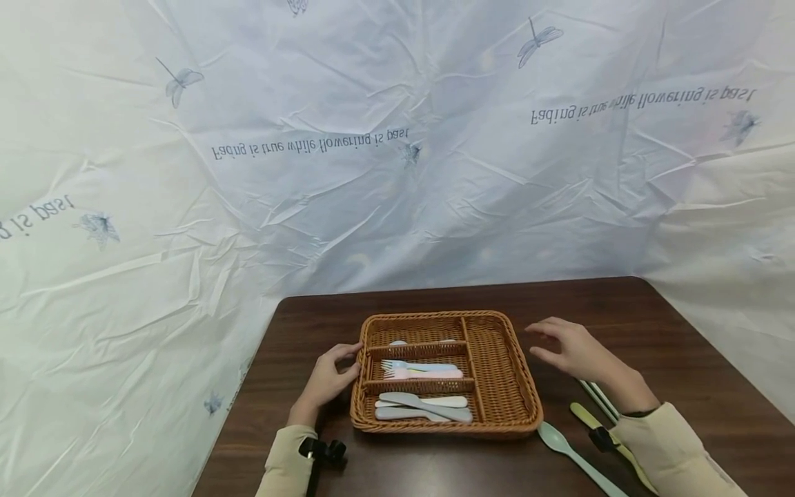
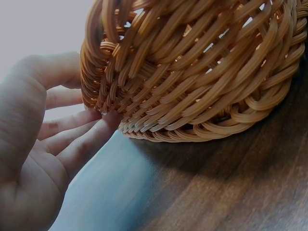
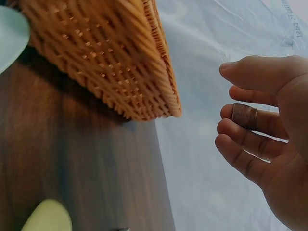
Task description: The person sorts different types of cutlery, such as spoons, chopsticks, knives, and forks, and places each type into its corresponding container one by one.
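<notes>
basket (image 1: 511, 373): brown weave | spoon (image 1: 555, 437): pale green | table (image 1: 447, 473): dark woodgrain | sheet (image 1: 373, 228): white, dragonflies

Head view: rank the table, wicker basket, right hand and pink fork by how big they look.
Largest to smallest:
1. Table, the largest even partly covered
2. Wicker basket
3. Right hand
4. Pink fork, a thin sliver

Curtained booth (image 1: 348, 228) — printed white sheeting (image 1: 459, 207), brown table (image 1: 323, 321)
</notes>
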### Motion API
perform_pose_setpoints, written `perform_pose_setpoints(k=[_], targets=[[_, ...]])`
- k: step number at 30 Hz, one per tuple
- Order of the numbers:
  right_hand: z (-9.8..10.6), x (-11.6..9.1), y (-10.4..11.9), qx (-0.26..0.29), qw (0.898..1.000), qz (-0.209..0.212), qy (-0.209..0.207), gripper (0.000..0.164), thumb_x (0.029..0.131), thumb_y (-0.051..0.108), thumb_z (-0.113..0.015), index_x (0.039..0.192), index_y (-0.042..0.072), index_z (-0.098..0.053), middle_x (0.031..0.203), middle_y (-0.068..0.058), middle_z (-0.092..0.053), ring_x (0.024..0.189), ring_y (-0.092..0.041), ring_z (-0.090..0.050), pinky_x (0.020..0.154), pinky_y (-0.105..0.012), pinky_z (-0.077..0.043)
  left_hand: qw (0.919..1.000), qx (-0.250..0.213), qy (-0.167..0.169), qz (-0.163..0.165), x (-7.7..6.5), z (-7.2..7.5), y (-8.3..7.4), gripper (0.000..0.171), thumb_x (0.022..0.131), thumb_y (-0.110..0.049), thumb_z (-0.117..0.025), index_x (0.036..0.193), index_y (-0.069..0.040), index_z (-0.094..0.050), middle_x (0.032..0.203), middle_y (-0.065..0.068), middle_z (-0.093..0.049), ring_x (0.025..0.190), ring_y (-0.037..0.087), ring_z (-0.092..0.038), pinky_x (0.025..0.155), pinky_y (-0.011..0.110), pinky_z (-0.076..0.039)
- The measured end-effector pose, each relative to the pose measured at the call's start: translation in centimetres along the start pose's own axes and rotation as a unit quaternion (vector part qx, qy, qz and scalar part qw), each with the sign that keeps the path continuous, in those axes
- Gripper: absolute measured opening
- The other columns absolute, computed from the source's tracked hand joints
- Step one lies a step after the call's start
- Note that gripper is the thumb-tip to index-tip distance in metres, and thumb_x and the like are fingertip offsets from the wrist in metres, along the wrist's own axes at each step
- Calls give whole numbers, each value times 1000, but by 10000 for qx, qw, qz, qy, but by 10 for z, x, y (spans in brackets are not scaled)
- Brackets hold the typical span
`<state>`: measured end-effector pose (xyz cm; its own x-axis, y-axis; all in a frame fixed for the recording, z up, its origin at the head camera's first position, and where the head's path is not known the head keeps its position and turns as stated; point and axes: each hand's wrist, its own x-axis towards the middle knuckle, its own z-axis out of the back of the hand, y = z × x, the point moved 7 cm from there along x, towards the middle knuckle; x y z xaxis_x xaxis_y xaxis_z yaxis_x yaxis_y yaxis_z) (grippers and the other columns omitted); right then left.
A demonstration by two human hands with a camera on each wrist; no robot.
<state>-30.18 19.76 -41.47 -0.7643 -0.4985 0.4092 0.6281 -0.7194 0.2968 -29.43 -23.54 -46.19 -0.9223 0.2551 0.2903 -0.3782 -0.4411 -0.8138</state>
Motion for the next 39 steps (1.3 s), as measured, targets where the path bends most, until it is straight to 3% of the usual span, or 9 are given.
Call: perform_pose_setpoints(k=[7,11,14,17,28,35,39], targets=[[-2,-16,-5,-65,10000,-17,-59,35,86,21,-75,118,10,-67,112,-8,-66,92,-25,-66,71,-37,-59,10000,54,-32,-51,-1,0,-1,42,91,1,-61,132,7,-57,124,26,-57,111,40,-59,91,55,-53],[-2,-23,-7,-114,9999,-123,8,35,85,21,-76,118,10,-67,111,-8,-66,91,-24,-65,67,-37,-58,9998,30,-169,34,4,-2,25,41,91,-3,-63,132,-3,-61,122,15,-60,110,31,-61,90,40,-57],[-2,-28,-9,-110,9996,-244,115,35,85,22,-76,118,10,-67,111,-9,-65,81,-15,-62,60,-29,-53,9995,-40,-277,117,7,-4,44,40,90,-6,-65,130,-10,-64,121,7,-61,110,26,-62,87,29,-57],[-3,-35,-10,-94,9995,-264,166,36,85,23,-76,117,11,-67,111,-8,-65,77,-9,-59,57,-24,-46,9995,-101,-293,115,8,-4,43,39,90,-6,-65,130,-9,-64,120,8,-62,110,27,-62,87,28,-57],[-13,-61,-17,166,9973,-549,460,38,85,23,-76,117,6,-67,104,-4,-64,69,-2,-48,54,-19,-38,9995,9,-307,-66,6,-3,39,40,90,-7,-65,130,-6,-63,121,10,-62,108,29,-63,86,32,-58],[-18,-71,-21,176,9973,-511,506,37,83,23,-77,115,6,-68,97,2,-63,70,2,-48,54,-20,-42,9996,32,-293,-53,6,-3,36,40,90,-5,-66,130,-5,-62,122,14,-61,109,32,-62,88,38,-58],[-21,-74,-21,295,9972,-400,560,37,84,23,-77,114,4,-67,90,6,-58,71,3,-48,54,-21,-44,9999,-2,-165,-8,5,-4,28,41,91,-1,-63,132,3,-58,124,22,-59,111,38,-60,89,41,-57]])
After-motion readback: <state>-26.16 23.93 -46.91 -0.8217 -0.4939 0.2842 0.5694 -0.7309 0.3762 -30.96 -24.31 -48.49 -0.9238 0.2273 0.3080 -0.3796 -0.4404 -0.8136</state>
